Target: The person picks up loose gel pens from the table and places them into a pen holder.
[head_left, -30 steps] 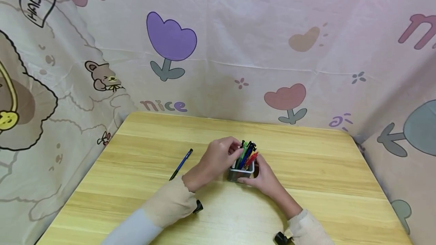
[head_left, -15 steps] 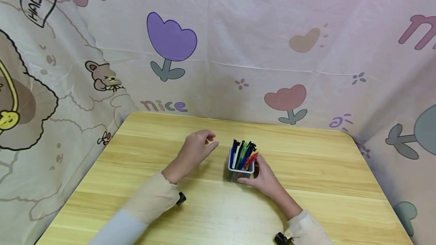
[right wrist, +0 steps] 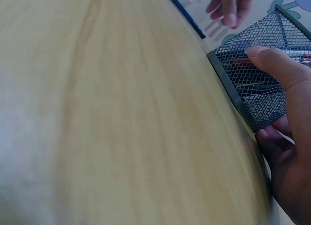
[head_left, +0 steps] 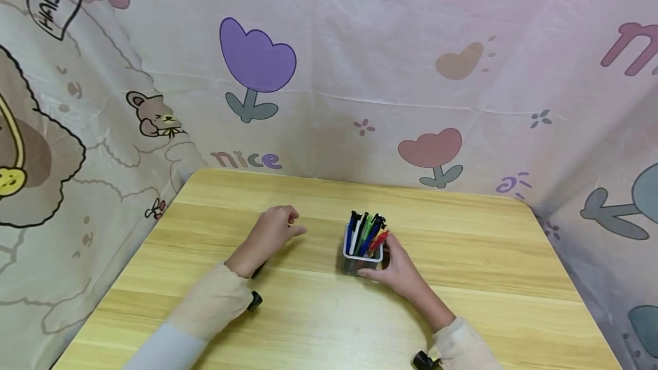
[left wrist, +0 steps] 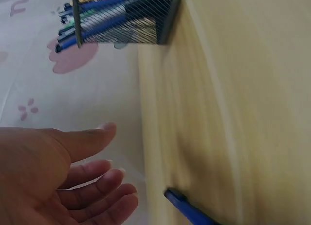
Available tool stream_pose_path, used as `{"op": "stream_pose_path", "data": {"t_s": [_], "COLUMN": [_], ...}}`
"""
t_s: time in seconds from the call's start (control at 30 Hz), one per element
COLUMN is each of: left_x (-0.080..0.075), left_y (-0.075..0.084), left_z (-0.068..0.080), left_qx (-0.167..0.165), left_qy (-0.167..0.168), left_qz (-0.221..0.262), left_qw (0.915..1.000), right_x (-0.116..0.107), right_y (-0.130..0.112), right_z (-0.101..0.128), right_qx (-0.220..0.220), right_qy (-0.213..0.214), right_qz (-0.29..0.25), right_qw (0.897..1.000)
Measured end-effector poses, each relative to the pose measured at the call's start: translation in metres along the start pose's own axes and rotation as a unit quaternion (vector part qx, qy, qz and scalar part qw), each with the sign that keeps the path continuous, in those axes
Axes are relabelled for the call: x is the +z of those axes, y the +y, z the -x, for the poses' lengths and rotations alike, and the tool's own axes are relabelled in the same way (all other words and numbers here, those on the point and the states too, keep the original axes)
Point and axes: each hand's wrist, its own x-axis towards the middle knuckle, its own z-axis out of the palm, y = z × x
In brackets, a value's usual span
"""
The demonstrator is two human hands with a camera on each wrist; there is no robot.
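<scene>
A square mesh pen holder [head_left: 361, 261] stands mid-table with several coloured pens [head_left: 366, 230] upright in it. My right hand [head_left: 378, 257] grips it, thumb on the near wall and fingers round the right side; the right wrist view shows the thumb [right wrist: 272, 64] pressed on the mesh holder [right wrist: 243, 89]. My left hand [head_left: 292, 229] hovers left of the holder, fingers relaxed and holding nothing [left wrist: 119, 157]. A blue pen [left wrist: 188, 210] lies on the table just beneath it, mostly hidden by the hand in the head view.
The light wooden table [head_left: 462, 256] is enclosed on three sides by a cartoon-print cloth [head_left: 360, 73]. A black wrist-camera mount [head_left: 254, 300] sits under my left sleeve.
My left hand has left the pens in the holder, moved left and come down over the blue pen on the table. The right hand and the holder have stayed put.
</scene>
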Motion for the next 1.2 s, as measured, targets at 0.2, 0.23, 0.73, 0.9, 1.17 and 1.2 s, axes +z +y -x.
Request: {"op": "stream_pose_path", "data": {"t_s": [0.2,0.23,0.73,0.9,1.17,1.2], "left_x": [-0.001,-0.001,0.003,0.003,0.001,0.000], "left_y": [-0.019,-0.022,-0.040,-0.041,-0.041,-0.041], "left_z": [0.002,0.003,0.004,0.002,0.000,0.000], "left_qx": [-0.039,-0.045,-0.073,-0.064,-0.045,-0.044], "left_qy": [-0.034,-0.042,-0.067,-0.075,-0.096,-0.097], "left_qz": [-0.008,-0.006,0.024,0.024,0.006,0.006], "left_qw": [0.9986,0.9981,0.9947,0.9948,0.9944,0.9943], "right_x": [0.000,0.000,0.001,0.001,0.001,0.001], "right_y": [0.000,0.000,0.001,0.002,0.003,0.003], "right_z": [-0.001,-0.001,-0.003,-0.003,-0.002,-0.002], "right_qx": [-0.002,-0.002,-0.009,-0.006,-0.004,-0.003], "right_qy": [-0.001,0.000,-0.004,-0.003,-0.006,-0.006], "right_qz": [0.005,0.005,0.000,-0.006,-0.013,-0.013], "right_qw": [1.000,1.000,1.000,1.000,1.000,1.000]}}
